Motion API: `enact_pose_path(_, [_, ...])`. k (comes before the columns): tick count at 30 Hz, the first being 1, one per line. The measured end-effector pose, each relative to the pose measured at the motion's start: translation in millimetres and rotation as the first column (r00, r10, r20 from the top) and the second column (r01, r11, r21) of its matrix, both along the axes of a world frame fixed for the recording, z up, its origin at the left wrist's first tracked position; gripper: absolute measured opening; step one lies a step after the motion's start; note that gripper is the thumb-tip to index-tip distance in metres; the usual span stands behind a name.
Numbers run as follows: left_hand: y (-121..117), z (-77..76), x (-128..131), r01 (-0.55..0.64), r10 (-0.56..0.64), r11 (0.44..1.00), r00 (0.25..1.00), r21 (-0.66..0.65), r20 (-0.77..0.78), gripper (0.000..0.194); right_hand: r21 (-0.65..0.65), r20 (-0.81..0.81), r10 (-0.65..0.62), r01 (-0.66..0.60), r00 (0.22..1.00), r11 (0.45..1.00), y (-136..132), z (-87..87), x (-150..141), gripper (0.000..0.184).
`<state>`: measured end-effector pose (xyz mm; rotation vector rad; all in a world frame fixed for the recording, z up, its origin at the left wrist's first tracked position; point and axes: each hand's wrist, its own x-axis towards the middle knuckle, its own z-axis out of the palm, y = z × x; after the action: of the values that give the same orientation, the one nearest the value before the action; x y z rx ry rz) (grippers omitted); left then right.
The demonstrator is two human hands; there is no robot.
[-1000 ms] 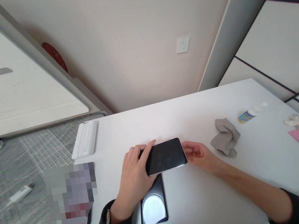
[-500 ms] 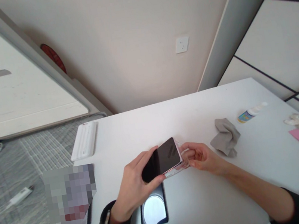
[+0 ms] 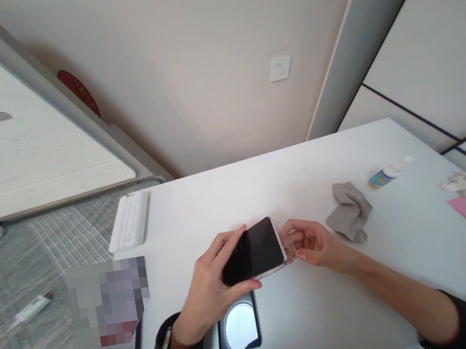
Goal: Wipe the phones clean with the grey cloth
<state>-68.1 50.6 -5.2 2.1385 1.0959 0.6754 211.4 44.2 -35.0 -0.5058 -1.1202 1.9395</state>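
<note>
A smartphone with a dark screen and a pinkish edge is held just above the white table. My left hand grips its left end, thumb below and fingers over the top edge. My right hand pinches a clear phone case at the phone's right end; the case is partly off the phone. Under the phone lies a black device with a round bright disc, flat on the table.
A crumpled grey cloth and a small spray bottle lie to the right. Farther right are a crumpled tissue and a pink slip. A white ridged case sits at the back left. A blurred patch covers the table's left edge.
The phone was lying flat under both hands; it has been lifted and tilted, and the clear case has come away from its right end in my right hand.
</note>
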Motion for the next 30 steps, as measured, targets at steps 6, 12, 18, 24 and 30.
enact_pose_path(6, [-4, 3.9, 1, 0.001, 0.002, 0.994, 1.000, 0.113, -0.021, 0.088, 0.017, 0.044, -0.032, 0.031, 0.999, 0.999, -4, -0.4, 0, 0.035])
enact_pose_path(12, [-7, -1.0, 4, -0.031, 0.020, 0.990, 0.996, 0.139, 0.084, 0.081, 0.012, 0.119, -0.044, 0.043, 0.992, 0.999, -5, 4.8, 1, 0.043])
enact_pose_path(18, [-8, -5.5, 8, -0.046, 0.026, 0.991, 0.988, 0.128, 0.155, 0.073, 0.005, 0.192, -0.067, 0.067, 0.979, 0.998, -4, 5.7, 2, 0.036])
enact_pose_path(24, [-9, -6.8, 5, -0.268, 0.217, 0.963, 0.849, 0.039, 0.482, 0.068, -0.043, 0.309, -0.119, 0.138, 0.944, 0.989, 3, -4.3, -2, 0.026])
enact_pose_path(30, [-1, 0.3, 1, -0.450, 0.382, 0.884, 0.535, -0.128, 0.754, 0.087, -0.007, 0.470, -0.275, 0.315, 0.839, 0.949, 23, -16.4, 13, 0.021])
